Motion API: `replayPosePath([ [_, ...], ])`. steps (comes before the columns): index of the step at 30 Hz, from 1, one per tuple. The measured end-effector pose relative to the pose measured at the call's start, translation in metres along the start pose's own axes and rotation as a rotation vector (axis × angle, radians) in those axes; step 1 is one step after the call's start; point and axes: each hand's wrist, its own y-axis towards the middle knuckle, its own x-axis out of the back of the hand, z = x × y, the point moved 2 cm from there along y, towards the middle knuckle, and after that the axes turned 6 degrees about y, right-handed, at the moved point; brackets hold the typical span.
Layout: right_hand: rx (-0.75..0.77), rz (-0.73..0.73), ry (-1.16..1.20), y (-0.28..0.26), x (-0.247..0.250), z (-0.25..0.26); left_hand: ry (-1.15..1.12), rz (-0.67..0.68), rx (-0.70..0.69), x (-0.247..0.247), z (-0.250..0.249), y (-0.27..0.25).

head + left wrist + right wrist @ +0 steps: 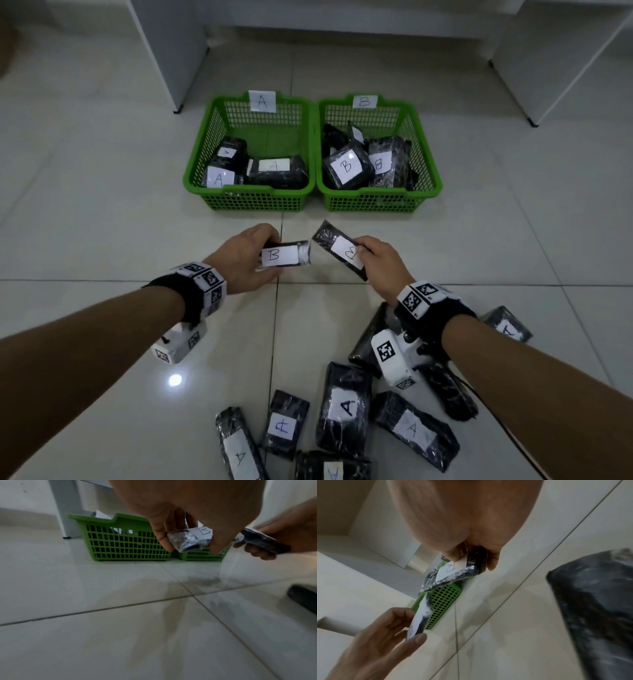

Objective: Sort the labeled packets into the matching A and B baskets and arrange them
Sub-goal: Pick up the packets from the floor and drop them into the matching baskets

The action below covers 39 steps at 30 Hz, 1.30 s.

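Two green baskets stand side by side on the tiled floor: basket A point(195, 178) on the left holds three black A packets, basket B point(428, 164) on the right holds several B packets. My left hand point(246, 260) grips a black packet labelled B point(286, 254) in front of the baskets, above the floor. My right hand point(380, 262) pinches a second B packet point(339, 248), tilted, just to the right of the first. The left wrist view shows the left-hand B packet point(190, 539) between thumb and fingers. The right-hand B packet point(453, 570) hangs from my fingers in the right wrist view.
Several black packets labelled A point(346, 407) lie in a loose pile on the floor near me, under and beside my right forearm. White furniture legs point(171, 68) stand behind the baskets. Bare floor tiles point(102, 205) stretch to the left.
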Motion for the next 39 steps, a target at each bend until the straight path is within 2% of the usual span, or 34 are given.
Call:
replayPosePath([
  [3, -0.019, -0.009, 0.159, -0.001, -0.001, 0.021, -0.001, -0.122, 0.119, 0.018, 0.005, 0.008],
  [5, 0.016, 0.002, 0.140, -0.001, -0.005, 0.034, -0.014, -0.195, 0.200, 0.028, 0.011, 0.013],
  [11, 0.060, -0.031, 0.094, 0.012, -0.009, 0.053, -0.009, -0.352, 0.300, 0.054, 0.027, 0.036],
  [14, 0.114, -0.099, 0.067, 0.026, -0.003, 0.058, -0.011, -0.438, 0.390, 0.067, 0.032, 0.066],
  [17, 0.224, -0.184, -0.008, 0.041, 0.002, 0.061, -0.035, -0.486, 0.402, 0.071, 0.030, 0.095],
  [21, 0.300, -0.396, -0.079, 0.064, 0.016, 0.062, -0.045, -0.507, 0.347, 0.073, 0.017, 0.138],
  [25, 0.274, -0.659, -0.275, 0.091, 0.053, 0.053, -0.081, -0.491, 0.301, 0.070, -0.001, 0.189],
  [28, 0.208, -0.769, -0.262, 0.114, 0.088, 0.038, -0.027, -0.445, 0.241, 0.058, -0.019, 0.226],
  [31, 0.138, -0.783, -0.223, 0.140, 0.111, 0.022, 0.004, -0.392, 0.253, 0.046, -0.034, 0.259],
  [35, 0.047, -0.714, -0.284, 0.169, 0.122, -0.001, 0.033, -0.282, 0.258, 0.028, -0.049, 0.300],
  [37, 0.048, -0.669, -0.324, 0.173, 0.118, -0.009, 0.080, -0.233, 0.232, 0.021, -0.056, 0.315],
  [39, 0.113, -0.627, -0.386, 0.171, 0.109, -0.015, 0.118, -0.238, 0.215, 0.020, -0.062, 0.324],
])
